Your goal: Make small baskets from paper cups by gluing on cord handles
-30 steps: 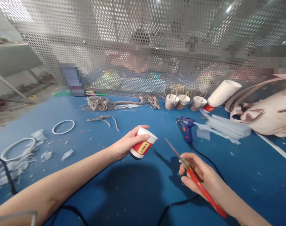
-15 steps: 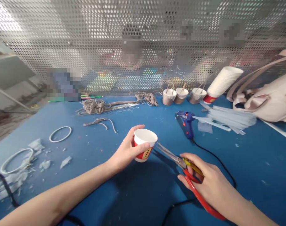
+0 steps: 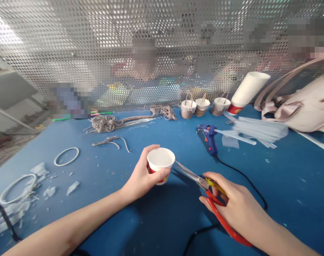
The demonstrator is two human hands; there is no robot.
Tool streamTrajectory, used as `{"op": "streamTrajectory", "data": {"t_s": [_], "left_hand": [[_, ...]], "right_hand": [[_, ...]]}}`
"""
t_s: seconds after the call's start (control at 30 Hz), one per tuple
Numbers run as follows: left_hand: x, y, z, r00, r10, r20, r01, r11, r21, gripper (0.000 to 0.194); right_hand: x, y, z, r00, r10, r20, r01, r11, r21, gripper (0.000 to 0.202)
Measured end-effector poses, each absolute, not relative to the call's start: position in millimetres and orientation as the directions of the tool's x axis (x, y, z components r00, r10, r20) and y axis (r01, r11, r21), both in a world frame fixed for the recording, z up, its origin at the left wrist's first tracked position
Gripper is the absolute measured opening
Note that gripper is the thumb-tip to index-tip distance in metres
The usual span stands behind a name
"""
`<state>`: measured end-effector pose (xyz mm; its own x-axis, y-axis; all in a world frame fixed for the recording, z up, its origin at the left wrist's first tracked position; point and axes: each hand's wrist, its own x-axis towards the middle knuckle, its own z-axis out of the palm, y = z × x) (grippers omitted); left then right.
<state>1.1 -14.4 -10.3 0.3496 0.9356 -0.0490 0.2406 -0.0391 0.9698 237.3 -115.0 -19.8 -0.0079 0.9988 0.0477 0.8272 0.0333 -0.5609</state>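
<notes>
My left hand (image 3: 147,172) is wrapped round a white and red paper cup (image 3: 160,158), thumb across its front and fingers behind. The cup's mouth faces up and tips a little toward me; its inside looks bare. In my right hand (image 3: 231,199) is a pair of scissors (image 3: 195,176) with red and yellow handles. Their blades point up and left, the tips close by the cup's right rim. Whether the tips touch the cup I cannot tell.
A blue glue gun (image 3: 209,137) lies beyond the scissors, near clear glue sticks (image 3: 258,131). Along the mesh panel stand three cord-wrapped cups (image 3: 188,109) and a leaning cup stack (image 3: 249,90). Grey cord (image 3: 104,123), white rings (image 3: 66,156) and a pale bag (image 3: 308,106) flank them.
The cup has tipped slightly toward me, so more of its inside and less of its printed front shows. Both hands keep their holds. The view has shifted a little.
</notes>
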Motion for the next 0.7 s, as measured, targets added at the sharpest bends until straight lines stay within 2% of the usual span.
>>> {"op": "streamTrajectory", "data": {"t_s": [0.47,0.7], "left_hand": [[1.9,-16.9,-12.7,0.357,0.934,-0.033,0.310,-0.085,0.947,0.065],[3.2,-16.7,-9.6,0.382,0.923,-0.044,0.319,-0.087,0.944,0.066]], "right_hand": [[238.3,-116.7,-16.3,-0.094,0.991,0.101,0.878,0.130,-0.461,0.027],[235.7,-118.0,-13.4,-0.110,0.989,0.100,0.865,0.145,-0.480,0.023]]}}
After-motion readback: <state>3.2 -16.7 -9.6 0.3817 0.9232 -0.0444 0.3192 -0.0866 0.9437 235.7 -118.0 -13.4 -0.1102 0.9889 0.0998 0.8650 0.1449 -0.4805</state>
